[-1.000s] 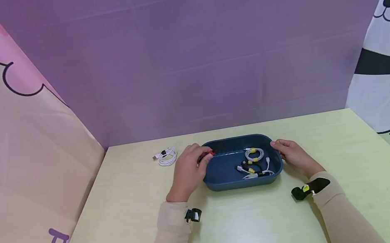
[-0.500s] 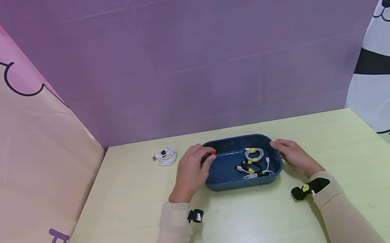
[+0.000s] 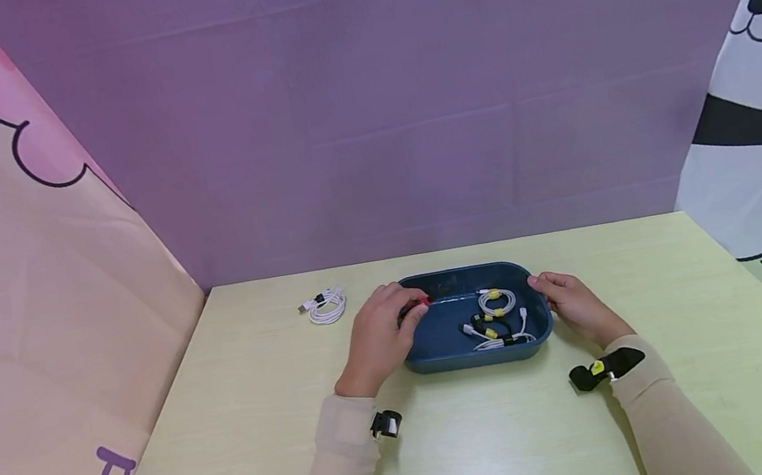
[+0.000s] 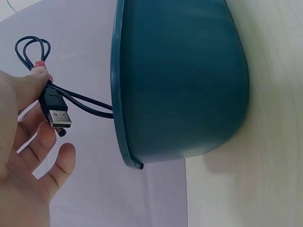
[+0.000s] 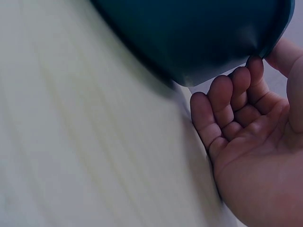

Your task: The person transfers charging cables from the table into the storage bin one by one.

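My left hand [image 3: 382, 334] pinches a black USB cable [image 4: 87, 100] at its red tie, over the left end of a dark blue plastic bin [image 3: 476, 359]. In the left wrist view the USB plug [image 4: 60, 118] hangs below the thumb, and part of the cable passes behind the bin's rim. The bin's right rim is gripped by my right hand [image 3: 576, 307], thumb on top and fingers curled beneath. Inside the bin lie a white cable coil with yellow ties [image 3: 497, 302], a black cable with yellow ties [image 3: 487, 328] and a white cable with a black tie [image 3: 507, 341].
A coiled white USB cable [image 3: 326, 307] with a black tie lies on the pale table [image 3: 478, 444], left of the bin. Behind the table hangs a purple cloth [image 3: 362, 109]. Printed cloths border both sides.
My left hand has moved slightly right, carrying the black USB cable further over the bin. My right hand stays on the rim, and the cables in the bin have not moved.
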Tool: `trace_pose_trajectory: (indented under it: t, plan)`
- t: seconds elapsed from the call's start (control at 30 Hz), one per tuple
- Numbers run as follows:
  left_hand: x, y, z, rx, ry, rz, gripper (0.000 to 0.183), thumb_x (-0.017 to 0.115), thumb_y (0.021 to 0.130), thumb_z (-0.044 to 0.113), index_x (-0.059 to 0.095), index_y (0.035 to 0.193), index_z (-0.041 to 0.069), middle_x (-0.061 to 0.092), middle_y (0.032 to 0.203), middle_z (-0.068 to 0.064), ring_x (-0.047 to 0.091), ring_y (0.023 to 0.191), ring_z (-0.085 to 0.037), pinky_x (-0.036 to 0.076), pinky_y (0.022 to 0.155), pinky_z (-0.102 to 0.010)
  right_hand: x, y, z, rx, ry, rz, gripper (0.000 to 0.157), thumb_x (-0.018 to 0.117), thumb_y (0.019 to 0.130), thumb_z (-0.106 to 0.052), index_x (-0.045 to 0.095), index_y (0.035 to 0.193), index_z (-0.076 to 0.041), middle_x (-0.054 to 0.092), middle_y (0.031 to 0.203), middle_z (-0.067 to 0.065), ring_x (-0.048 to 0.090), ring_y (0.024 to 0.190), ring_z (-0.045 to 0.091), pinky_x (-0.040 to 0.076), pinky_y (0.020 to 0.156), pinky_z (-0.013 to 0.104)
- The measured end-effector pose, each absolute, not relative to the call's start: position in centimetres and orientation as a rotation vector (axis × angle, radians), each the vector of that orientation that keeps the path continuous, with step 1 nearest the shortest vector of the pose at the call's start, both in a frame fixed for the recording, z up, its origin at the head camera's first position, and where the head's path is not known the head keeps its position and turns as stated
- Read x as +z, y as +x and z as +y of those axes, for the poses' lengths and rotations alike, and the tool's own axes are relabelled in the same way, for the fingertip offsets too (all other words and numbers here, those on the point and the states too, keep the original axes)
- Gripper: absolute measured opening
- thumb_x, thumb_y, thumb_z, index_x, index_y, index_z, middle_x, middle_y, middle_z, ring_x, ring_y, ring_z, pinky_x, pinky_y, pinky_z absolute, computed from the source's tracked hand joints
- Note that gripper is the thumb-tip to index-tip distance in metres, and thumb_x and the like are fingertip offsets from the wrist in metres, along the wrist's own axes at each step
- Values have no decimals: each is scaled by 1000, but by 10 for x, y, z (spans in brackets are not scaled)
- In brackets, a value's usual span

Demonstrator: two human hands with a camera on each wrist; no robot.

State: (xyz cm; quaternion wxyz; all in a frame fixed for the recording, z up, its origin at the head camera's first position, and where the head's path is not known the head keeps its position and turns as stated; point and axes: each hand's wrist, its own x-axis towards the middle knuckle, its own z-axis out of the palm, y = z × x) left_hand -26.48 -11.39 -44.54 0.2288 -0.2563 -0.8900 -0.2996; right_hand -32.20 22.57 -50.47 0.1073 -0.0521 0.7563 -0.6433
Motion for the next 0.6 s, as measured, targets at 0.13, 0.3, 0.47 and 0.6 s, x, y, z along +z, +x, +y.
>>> trace_pose_trajectory:
  t: [0.13, 0.3, 0.47, 0.6]
  plan:
    - [-446, -265, -112, -823, -711, -2459, 17, 70, 97, 23, 75, 111, 15, 72, 104, 2, 62, 94, -15, 55, 81, -32, -505, -322, 226, -1892, -148, 2226, 30, 52, 107, -36, 57, 83, -19, 45, 75, -11, 45, 72, 6, 37, 68, 22]
    - [-446, -264, -109, -815, -717, -2472, 17, 70, 98, 24, 75, 111, 15, 72, 104, 3, 63, 93, -14, 55, 81, -31, -505, -323, 226, -1885, -145, 2231, 31, 53, 107, -36, 56, 83, -19, 44, 75, -10, 44, 71, 6, 36, 67, 22]
    - [-447, -264, -107, -804, -720, -2477, 17, 70, 97, 24, 75, 111, 15, 71, 104, 3, 62, 92, -13, 55, 80, -31, -504, -322, 226, -1888, -148, 2228, 32, 52, 107, -36, 55, 82, -18, 43, 75, -10, 44, 70, 6, 35, 67, 22]
    - [-448, -264, -106, -797, -734, -2476, 17, 70, 97, 24, 75, 111, 15, 71, 103, 3, 61, 90, -13, 53, 78, -30, -503, -322, 226, -1897, -155, 2222, 32, 52, 107, -36, 55, 82, -17, 44, 75, -9, 44, 71, 6, 36, 67, 23]
